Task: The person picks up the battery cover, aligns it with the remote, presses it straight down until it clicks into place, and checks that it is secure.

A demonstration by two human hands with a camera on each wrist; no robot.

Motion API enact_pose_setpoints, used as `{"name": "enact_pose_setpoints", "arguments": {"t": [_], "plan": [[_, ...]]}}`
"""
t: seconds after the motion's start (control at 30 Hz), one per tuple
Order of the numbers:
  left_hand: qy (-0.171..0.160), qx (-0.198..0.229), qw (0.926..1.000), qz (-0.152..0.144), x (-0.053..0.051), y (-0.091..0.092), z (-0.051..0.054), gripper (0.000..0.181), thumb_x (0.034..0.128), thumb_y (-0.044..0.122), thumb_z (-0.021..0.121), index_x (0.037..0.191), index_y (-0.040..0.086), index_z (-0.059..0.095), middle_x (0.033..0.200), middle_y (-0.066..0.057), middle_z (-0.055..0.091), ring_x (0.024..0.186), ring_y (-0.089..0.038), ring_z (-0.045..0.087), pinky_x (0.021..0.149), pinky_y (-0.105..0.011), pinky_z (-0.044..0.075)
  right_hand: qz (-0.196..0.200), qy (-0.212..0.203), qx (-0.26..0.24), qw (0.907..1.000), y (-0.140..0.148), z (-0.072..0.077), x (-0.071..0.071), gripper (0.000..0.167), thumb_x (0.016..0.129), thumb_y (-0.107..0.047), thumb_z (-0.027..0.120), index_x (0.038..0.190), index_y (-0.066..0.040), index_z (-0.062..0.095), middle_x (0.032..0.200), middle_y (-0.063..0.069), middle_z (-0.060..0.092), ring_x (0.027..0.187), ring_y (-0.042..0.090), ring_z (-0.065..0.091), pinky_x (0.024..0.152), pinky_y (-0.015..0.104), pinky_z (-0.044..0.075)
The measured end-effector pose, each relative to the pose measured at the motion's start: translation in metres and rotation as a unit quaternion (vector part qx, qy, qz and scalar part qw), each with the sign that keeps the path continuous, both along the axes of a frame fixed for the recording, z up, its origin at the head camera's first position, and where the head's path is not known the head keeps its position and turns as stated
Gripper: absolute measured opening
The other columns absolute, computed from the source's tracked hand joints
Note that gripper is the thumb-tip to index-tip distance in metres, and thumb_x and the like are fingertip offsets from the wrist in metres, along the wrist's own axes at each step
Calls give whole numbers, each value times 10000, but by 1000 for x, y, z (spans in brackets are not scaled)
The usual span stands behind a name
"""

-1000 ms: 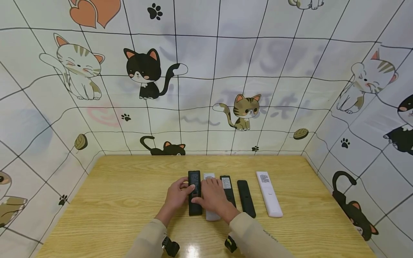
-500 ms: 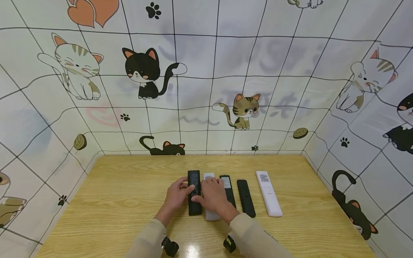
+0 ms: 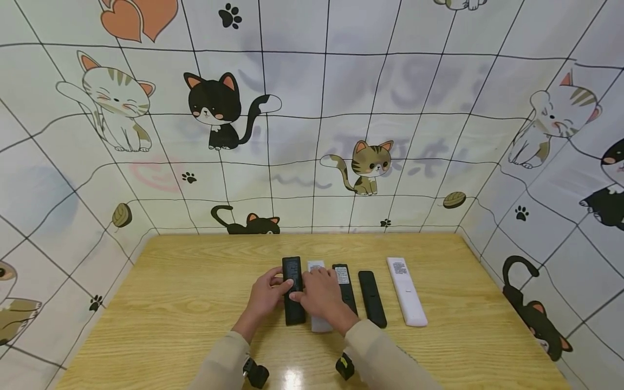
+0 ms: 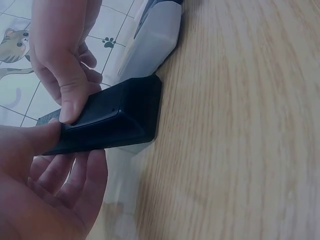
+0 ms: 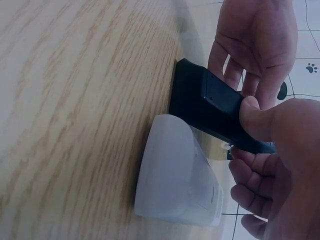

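A black remote control (image 3: pixel 292 268) lies near the middle of the table, its back with the battery cover facing up. My left hand (image 3: pixel 265 297) grips it from the left, thumb on the back and fingers along the side. From the right, my right hand (image 3: pixel 323 295) holds the same remote, its thumb pressing the battery cover (image 5: pixel 225 102). In the left wrist view both thumbs meet close together on the black remote (image 4: pixel 135 107). A white remote (image 3: pixel 320 325) lies partly hidden under my right hand.
To the right lie another black remote with a white label (image 3: pixel 343 276), a slim black remote (image 3: pixel 372 300) and a long white remote (image 3: pixel 407 295). Cat-patterned cloth (image 3: pixel 297 135) rises behind the wooden table (image 3: pixel 195 287) and at both sides.
The far end of the black remote has shifted slightly left. My right thumb has slid a little away from me along its back. The other remotes stay in place.
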State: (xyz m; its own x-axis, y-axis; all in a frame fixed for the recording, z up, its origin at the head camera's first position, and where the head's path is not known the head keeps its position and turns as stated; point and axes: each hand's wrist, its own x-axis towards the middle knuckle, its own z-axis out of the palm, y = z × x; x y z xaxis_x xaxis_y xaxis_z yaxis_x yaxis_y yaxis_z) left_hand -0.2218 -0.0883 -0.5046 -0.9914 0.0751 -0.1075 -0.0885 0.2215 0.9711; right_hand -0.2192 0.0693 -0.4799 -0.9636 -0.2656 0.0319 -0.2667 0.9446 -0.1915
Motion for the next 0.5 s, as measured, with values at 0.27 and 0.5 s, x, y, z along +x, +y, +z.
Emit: {"name": "enact_pose_setpoints", "arguments": {"t": [0.27,0.5], "plan": [[151,-241,9996,61,0,2,-3,467,947,205,644,1379,70,529,1088,-189,702,829,-187,688,648,-359,593,100,-12,89,9999,4,4,2,439,852,-616,627,884,-179,611,795,-43,537,875,197,529,882,435,404],[109,-238,9997,1,0,1,-4,471,953,188,631,1376,19,512,1095,-201,697,847,-197,696,652,-363,595,187,75,141,9997,7,3,5,488,826,-648,632,966,-181,656,897,-36,607,910,198,534,880,419,421]]}}
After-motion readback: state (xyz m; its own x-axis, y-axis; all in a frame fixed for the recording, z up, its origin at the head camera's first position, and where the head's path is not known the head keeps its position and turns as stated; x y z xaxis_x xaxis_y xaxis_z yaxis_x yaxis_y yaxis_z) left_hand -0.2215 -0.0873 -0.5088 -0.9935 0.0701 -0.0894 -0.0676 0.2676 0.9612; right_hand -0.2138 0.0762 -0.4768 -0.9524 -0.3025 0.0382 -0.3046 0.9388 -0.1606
